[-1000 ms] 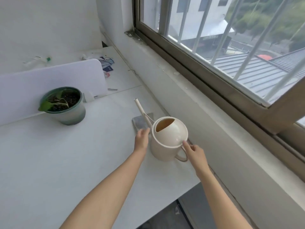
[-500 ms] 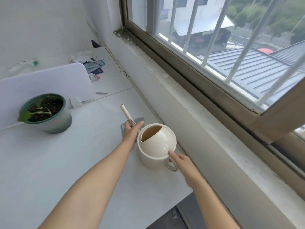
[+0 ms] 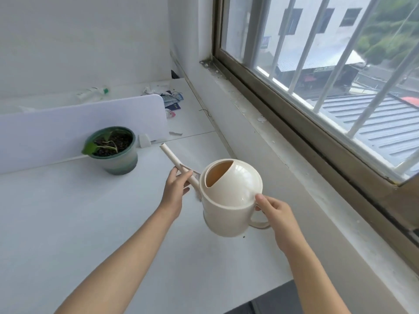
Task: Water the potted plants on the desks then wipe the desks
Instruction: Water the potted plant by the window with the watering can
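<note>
Since half a second ago, watering can point(image 3: 229, 214) comes up from its standing spot and now sits tipped, base seemingly clear of the desk point(image 3: 68, 223); actual gap under it is hard to confirm. Left hand point(image 3: 175, 193) moves from the cloth onto the spout point(image 3: 170, 155).

Right hand point(image 3: 275, 214) grasps the handle point(image 3: 258, 224), thumb pressed on the can's rim; the fingers wrapped through the loop are mostly hidden behind the hand. Left hand's fingers curl around the lower spout, just left of the can body. Spout tip points up and away from the can toward the potted plant point(image 3: 112, 148), which stands well apart, beyond and left of the can.

Can's opening shows a tan interior; water level cannot be made out. Only a grey sliver of cloth point(image 3: 197, 196) shows, squeezed between the left hand and the can, the rest hidden.

White divider panel point(image 3: 56, 130) stands behind the plant, far left of the can, cut off by the frame edge. Beyond it, packets and scraps point(image 3: 172, 100) and a tube point(image 3: 93, 92), too small to read. Right of the can, window sill point(image 3: 283, 166) and barred window point(image 3: 317, 64). Both forearms run out of the bottom edge.
</note>
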### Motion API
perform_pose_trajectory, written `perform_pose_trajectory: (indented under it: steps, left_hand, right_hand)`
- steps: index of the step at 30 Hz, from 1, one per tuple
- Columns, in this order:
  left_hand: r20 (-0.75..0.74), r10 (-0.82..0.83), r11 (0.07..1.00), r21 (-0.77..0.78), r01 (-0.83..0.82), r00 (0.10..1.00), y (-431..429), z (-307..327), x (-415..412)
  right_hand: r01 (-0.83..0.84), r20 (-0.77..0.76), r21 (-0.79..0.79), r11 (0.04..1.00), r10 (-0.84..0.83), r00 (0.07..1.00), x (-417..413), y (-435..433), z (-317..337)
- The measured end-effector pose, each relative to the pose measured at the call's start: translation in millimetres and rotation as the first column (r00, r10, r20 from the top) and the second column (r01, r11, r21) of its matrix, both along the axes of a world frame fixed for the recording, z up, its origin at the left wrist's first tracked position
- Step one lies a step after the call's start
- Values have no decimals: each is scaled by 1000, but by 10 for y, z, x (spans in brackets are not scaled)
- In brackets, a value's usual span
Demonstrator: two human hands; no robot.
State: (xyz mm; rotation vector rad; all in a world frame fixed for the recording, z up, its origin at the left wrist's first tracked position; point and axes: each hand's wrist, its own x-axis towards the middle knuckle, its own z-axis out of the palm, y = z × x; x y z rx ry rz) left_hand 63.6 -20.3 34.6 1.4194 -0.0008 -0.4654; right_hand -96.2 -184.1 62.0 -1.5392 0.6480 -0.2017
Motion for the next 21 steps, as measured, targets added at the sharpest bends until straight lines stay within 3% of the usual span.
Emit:
perform_pose_trajectory:
  steps: [6,12,21]
  left_hand:
    - [91,143,990,-26,-141,986,597,341,-34]
    - [143,280,960,-17,-281,949,1071,534,-35]
    - [-2,316,949,9,-316,949,1416,369,126]
  right_hand:
    - [-285,90,13,958,283,955,80,268,356]
    - [-295,182,-80,952,305,935,199,703,513]
    - [-315,205,-134,940,337,919,442,1126,366]
